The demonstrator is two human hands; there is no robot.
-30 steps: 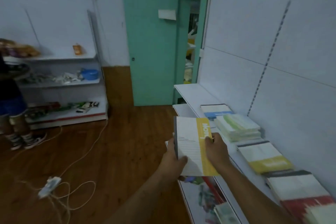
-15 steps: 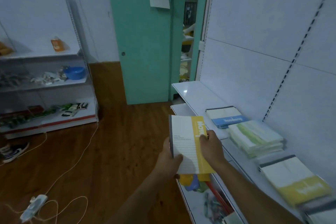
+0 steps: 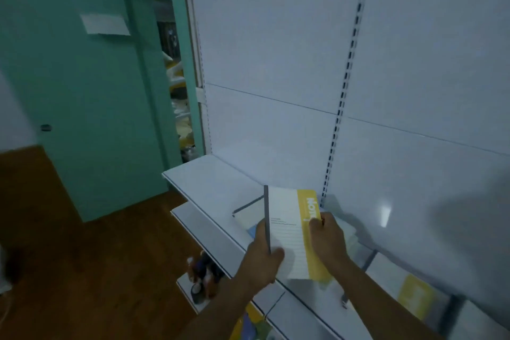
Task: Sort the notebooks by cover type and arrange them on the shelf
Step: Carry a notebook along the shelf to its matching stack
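I hold a white notebook with a yellow band (image 3: 289,232) upright over the white shelf (image 3: 209,182). My left hand (image 3: 262,259) grips its grey spine edge at the lower left. My right hand (image 3: 328,243) pinches the yellow side. Behind the notebook lies a blue-and-white notebook (image 3: 245,221), mostly hidden. Another yellow-banded notebook (image 3: 414,295) lies flat on the shelf to the right. A pale stack behind my right hand is blurred.
A white slotted back panel (image 3: 342,96) rises behind the shelf. A lower shelf (image 3: 198,229) juts out beneath, with coloured goods (image 3: 204,273) under it. A teal door (image 3: 91,107) and open doorway stand at the left, above a brown wooden floor (image 3: 82,270).
The view has swung right and closer to the shelf. Both hands have carried the notebook over the shelf, above the blue-and-white notebook. The far shelving and floor cable have left the view.
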